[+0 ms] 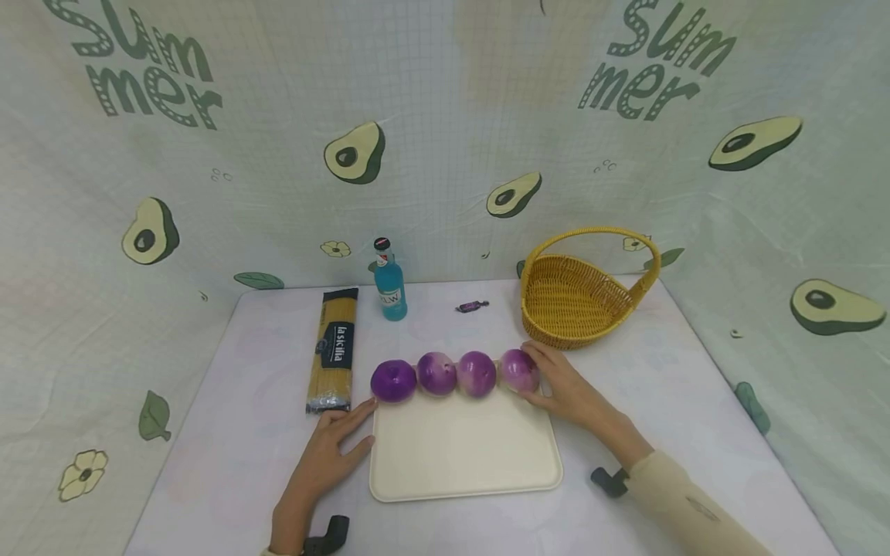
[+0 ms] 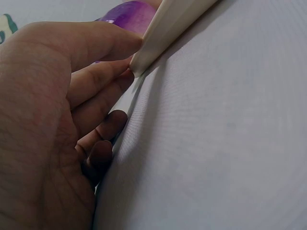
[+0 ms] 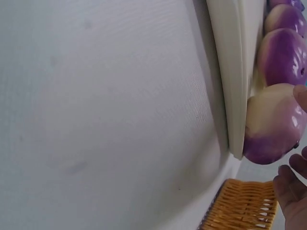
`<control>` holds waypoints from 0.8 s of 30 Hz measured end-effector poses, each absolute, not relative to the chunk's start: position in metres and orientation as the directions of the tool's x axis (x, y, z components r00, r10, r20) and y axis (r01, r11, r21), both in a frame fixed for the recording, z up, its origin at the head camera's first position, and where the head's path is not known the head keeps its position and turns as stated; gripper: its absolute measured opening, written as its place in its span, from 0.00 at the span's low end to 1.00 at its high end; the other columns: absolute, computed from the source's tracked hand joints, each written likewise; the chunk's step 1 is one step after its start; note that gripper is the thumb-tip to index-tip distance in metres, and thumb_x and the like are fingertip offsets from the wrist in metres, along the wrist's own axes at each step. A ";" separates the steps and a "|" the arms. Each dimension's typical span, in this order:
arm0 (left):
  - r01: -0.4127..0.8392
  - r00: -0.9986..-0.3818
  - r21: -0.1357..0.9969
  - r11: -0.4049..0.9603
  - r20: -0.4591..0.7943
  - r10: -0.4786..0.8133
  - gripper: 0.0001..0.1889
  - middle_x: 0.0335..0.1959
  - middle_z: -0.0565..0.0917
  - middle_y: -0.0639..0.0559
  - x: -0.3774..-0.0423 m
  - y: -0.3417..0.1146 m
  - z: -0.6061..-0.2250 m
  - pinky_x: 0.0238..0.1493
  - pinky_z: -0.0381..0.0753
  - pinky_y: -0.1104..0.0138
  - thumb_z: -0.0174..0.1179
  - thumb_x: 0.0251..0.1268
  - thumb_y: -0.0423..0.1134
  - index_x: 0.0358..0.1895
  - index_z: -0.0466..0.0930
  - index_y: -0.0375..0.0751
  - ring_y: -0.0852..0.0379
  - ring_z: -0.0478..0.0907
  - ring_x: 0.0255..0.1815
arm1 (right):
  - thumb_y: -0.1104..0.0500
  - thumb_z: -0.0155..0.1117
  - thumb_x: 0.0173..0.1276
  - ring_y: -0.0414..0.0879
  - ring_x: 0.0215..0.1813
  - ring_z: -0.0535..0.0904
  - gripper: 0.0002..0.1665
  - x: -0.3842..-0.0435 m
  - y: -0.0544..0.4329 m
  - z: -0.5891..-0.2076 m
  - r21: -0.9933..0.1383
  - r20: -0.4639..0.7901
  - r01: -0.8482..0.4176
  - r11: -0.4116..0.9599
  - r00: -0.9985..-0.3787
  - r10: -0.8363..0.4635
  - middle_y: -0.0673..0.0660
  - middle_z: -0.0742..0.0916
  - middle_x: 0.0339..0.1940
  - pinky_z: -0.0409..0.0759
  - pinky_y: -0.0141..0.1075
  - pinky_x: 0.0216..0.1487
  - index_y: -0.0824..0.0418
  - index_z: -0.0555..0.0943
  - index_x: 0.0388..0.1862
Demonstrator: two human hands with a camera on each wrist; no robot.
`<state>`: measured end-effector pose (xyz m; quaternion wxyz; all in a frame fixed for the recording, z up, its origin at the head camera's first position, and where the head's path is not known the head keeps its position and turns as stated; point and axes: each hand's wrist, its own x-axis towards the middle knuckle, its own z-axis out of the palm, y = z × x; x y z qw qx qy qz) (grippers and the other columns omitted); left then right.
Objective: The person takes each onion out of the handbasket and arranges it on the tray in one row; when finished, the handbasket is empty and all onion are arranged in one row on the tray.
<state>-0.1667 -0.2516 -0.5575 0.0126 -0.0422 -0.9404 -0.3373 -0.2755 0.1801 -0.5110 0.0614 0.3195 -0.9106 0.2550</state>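
Note:
Several glossy, round purple-and-white vegetables (image 1: 477, 375) lie in a row along the far edge of a cream rectangular tray (image 1: 466, 455). My right hand (image 1: 566, 390) is spread around the rightmost vegetable (image 3: 273, 124), thumb on its near side and fingers on its far right. In the right wrist view a gap shows between some fingertips and that vegetable. My left hand (image 1: 327, 455) rests beside the tray's left side. Its thumb and forefinger touch the tray's edge (image 2: 158, 38) in the left wrist view, while the other fingers lie off it, loosely bent.
A pack of spaghetti (image 1: 334, 351) lies left of the tray. Behind stand a blue bottle (image 1: 392, 286) with a dark cap and, at the back right, a yellow wicker basket (image 1: 566, 297) with a handle. A small purple wrapped candy (image 1: 473, 306) lies between them.

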 end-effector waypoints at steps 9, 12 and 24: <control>0.098 -0.995 0.638 0.764 0.056 0.081 0.31 0.70 0.72 0.66 -0.169 -0.254 -0.559 0.58 0.72 0.49 0.68 0.64 0.49 0.71 0.72 0.66 0.61 0.65 0.51 | 0.53 0.76 0.61 0.59 0.73 0.63 0.47 -0.274 0.187 -0.510 -0.457 0.253 -0.560 0.691 -0.827 -0.502 0.64 0.71 0.71 0.62 0.55 0.71 0.70 0.66 0.73; 0.096 -0.995 0.639 0.763 0.057 0.078 0.31 0.70 0.72 0.66 -0.169 -0.254 -0.559 0.57 0.73 0.49 0.68 0.63 0.49 0.70 0.72 0.67 0.61 0.65 0.51 | 0.53 0.75 0.62 0.59 0.73 0.63 0.46 -0.276 0.190 -0.507 -0.458 0.254 -0.548 0.700 -0.835 -0.487 0.63 0.71 0.71 0.62 0.55 0.71 0.69 0.66 0.73; 0.030 -0.997 0.654 0.756 0.069 -0.020 0.24 0.54 0.83 0.61 -0.163 -0.256 -0.553 0.56 0.76 0.49 0.67 0.66 0.45 0.64 0.78 0.67 0.56 0.75 0.53 | 0.51 0.72 0.66 0.61 0.72 0.64 0.41 -0.277 0.196 -0.499 -0.471 0.275 -0.514 0.717 -0.858 -0.434 0.63 0.73 0.70 0.63 0.58 0.70 0.66 0.68 0.72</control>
